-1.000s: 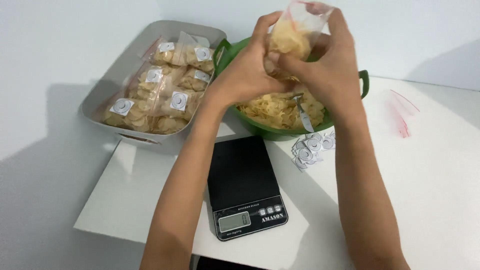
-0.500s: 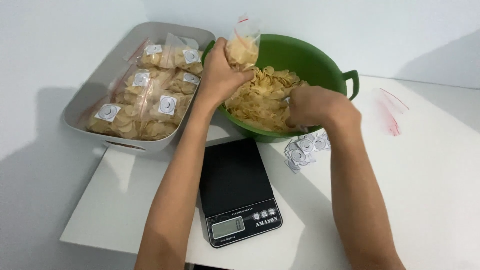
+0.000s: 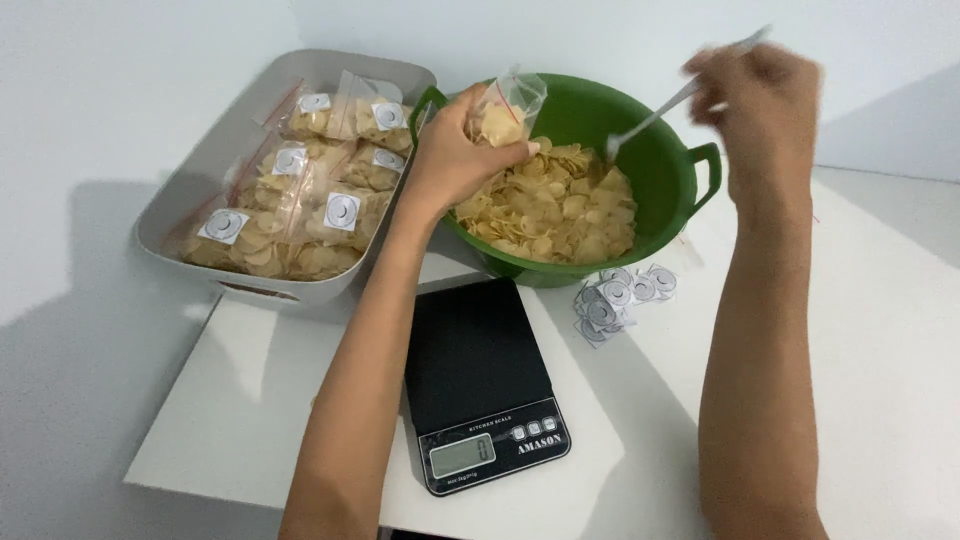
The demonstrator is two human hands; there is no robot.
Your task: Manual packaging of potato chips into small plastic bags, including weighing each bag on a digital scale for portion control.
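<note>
My left hand grips a small clear plastic bag partly filled with pale chips, held over the left rim of a green basin. The basin is heaped with loose pale chips. My right hand is raised above the basin's right side and holds a metal spoon by its handle, the bowl end pointing down toward the chips. A black kitchen scale lies on the white table in front of the basin with nothing on its plate.
A grey tub at the left holds several sealed chip bags with round labels. A small pile of round stickers lies just in front of the basin. The white table extends to the right.
My right hand rose out of the basin, lifting the spoon up and to the right. My left hand stayed at the basin's left rim with the bag.
</note>
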